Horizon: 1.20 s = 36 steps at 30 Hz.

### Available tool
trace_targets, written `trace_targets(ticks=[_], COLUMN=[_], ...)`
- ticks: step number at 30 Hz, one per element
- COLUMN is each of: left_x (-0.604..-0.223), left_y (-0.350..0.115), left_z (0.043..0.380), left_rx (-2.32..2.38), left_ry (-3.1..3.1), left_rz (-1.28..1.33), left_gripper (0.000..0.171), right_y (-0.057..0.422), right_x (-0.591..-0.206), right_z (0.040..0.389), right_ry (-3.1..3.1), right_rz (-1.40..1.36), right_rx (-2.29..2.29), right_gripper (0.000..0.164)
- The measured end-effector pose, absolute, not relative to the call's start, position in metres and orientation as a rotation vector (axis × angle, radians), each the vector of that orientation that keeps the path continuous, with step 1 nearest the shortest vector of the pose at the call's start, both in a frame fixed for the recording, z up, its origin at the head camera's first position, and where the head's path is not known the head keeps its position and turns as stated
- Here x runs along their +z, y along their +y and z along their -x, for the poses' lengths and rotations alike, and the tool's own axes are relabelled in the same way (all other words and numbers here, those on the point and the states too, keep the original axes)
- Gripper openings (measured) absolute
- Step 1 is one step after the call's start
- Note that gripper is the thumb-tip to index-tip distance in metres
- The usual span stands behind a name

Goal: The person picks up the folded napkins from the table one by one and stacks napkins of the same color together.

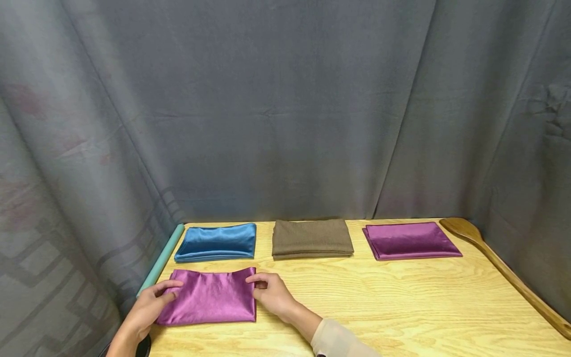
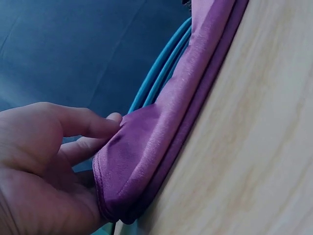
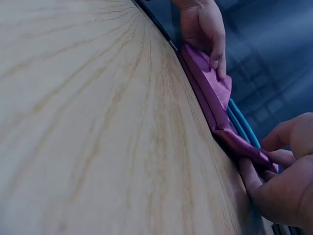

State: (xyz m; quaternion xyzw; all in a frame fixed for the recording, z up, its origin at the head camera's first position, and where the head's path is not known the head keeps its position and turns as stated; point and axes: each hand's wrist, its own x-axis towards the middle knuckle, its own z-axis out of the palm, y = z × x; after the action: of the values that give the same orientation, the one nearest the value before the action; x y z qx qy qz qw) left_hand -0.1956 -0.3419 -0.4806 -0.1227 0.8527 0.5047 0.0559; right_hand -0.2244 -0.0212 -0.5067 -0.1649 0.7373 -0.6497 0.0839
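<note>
A folded shiny purple cloth [image 1: 209, 300] lies on the table's left front part, its top layer slightly wavy along the far edge. My left hand [image 1: 149, 307] pinches its left edge, with fingertips and thumb on the fabric. At the opposite side, my right hand [image 1: 274, 296] pinches the right edge near the far corner. In the left wrist view the stacked purple layers [image 2: 161, 127] bulge along the near fold. Both hands show on the cloth [image 3: 210, 90] in the right wrist view.
Behind stand a folded blue cloth [image 1: 216, 243], a folded brown cloth [image 1: 312, 239] and another folded purple cloth [image 1: 412, 241]. A long wooden spoon [image 1: 499, 263] lies along the table's right edge, a teal rod [image 1: 161, 259] along the left. Grey curtains [image 1: 285, 109] enclose the wooden table [image 1: 383, 307].
</note>
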Motion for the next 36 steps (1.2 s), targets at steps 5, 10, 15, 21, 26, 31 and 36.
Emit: trace_targets(ticks=[5, 10, 15, 21, 26, 31, 36], left_x=[-0.482, -0.483, -0.482, -0.482, -0.481, -0.478, -0.474], left_y=[-0.343, -0.344, -0.345, -0.346, -0.343, -0.339, -0.331], left_z=[0.194, 0.192, 0.192, 0.193, 0.193, 0.194, 0.191], left_rx=[1.542, 1.57, 1.578, 1.598, 1.622, 1.61, 1.678], left_ry=[2.584, 2.561, 2.584, 2.568, 2.539, 2.564, 2.545], left_rz=[0.397, 0.42, 0.45, 0.463, 0.454, 0.426, 0.359], left_gripper=[0.034, 0.037, 0.039, 0.036, 0.034, 0.037, 0.041], right_y=[-0.02, -0.019, -0.016, -0.012, -0.007, 0.004, 0.019], right_x=[-0.506, -0.506, -0.507, -0.505, -0.503, -0.5, -0.495], right_z=[0.226, 0.227, 0.229, 0.23, 0.231, 0.233, 0.237], right_ry=[2.203, 2.121, 2.103, 2.087, 2.054, 2.006, 1.978], right_rz=[0.512, 0.489, 0.467, 0.437, 0.433, 0.418, 0.384], right_rx=[-1.957, -1.999, -2.004, -2.028, -2.039, -2.062, -2.085], right_gripper=[0.047, 0.052, 0.056, 0.056, 0.055, 0.052, 0.051])
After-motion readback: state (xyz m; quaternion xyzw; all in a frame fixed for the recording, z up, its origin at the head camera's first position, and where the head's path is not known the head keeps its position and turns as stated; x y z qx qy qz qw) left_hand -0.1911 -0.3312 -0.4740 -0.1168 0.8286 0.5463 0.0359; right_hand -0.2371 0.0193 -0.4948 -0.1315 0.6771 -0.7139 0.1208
